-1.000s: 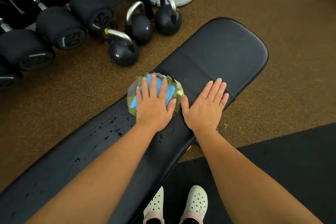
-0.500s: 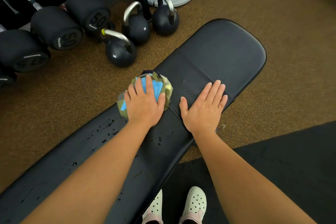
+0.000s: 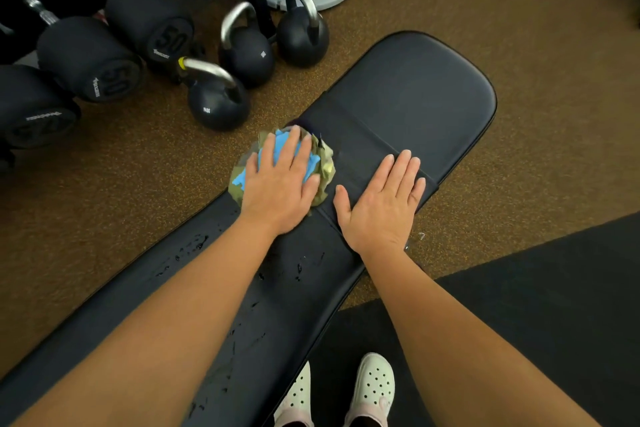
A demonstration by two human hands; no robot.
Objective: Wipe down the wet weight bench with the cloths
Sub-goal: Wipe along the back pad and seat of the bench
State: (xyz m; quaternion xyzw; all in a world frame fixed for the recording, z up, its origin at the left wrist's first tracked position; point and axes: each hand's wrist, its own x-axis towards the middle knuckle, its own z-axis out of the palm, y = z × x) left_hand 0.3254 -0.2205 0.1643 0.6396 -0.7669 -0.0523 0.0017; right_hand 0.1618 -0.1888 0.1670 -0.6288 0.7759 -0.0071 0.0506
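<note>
Pale shoes (image 3: pixel 372 388) are seen on the floor by the right edge of the bench (image 3: pixel 408 90), whose near pad is beaded with droplets (image 3: pixel 298 269). At the seam between pads, the left hand (image 3: pixel 280 187) is laid flat, fingers straight, on the bunched cloths (image 3: pixel 323 166) at the left edge. The right hand (image 3: pixel 381 201) is spread flat, grasping nothing, on bare pad just beside. Kettlebells (image 3: pixel 218 107) and dumbbells (image 3: pixel 90 59) are ranged on the floor beyond the left edge.

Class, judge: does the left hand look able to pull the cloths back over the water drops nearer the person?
Probably yes: the left hand presses flat on the cloths, and the drops lie on open bench behind it.
</note>
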